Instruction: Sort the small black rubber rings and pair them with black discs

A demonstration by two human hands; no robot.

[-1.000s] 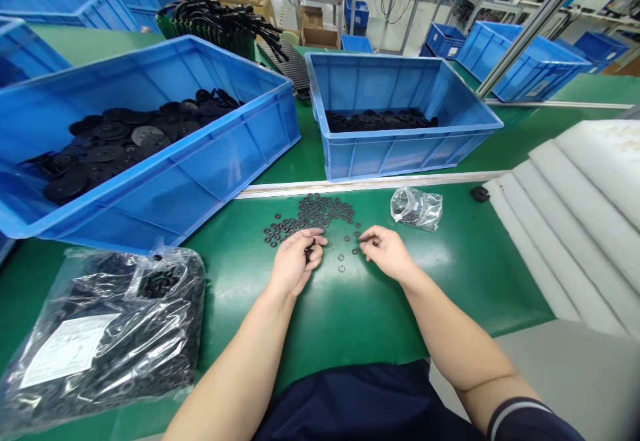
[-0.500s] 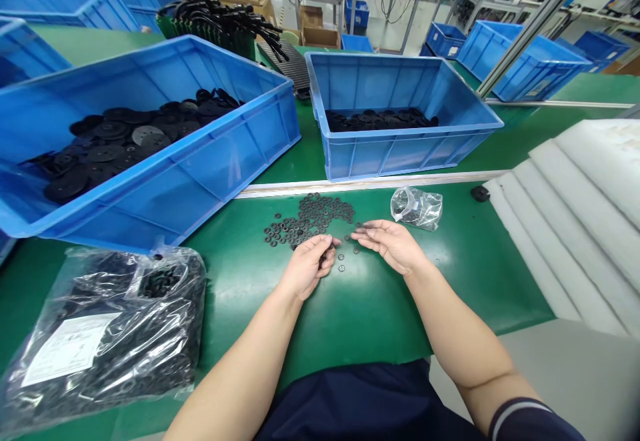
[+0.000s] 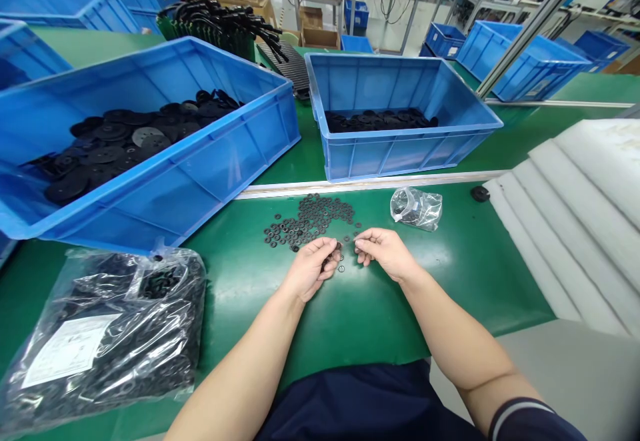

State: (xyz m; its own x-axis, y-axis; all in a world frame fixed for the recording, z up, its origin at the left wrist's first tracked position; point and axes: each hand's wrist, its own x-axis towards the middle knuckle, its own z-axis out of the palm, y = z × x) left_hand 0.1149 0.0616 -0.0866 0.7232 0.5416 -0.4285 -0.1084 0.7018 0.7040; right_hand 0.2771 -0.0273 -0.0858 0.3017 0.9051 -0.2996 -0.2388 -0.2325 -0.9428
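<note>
Black washers (image 3: 310, 219) are heaped at twelve o'clock on the green bench mat (image 3: 480, 281), only a few lying separated. By the left hand (image 3: 310, 269), fingers are pressed together, seemingly pinching a washer; by the right hand (image 3: 385, 253), fingers are held loosely curled, apparently empty.

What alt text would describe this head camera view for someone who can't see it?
The left hand pinches one of the small black rings scattered on a green workbench, with the right hand beside it. Blue plastic crates of black discs stand behind, and a clear plastic bag lies at left.
</note>
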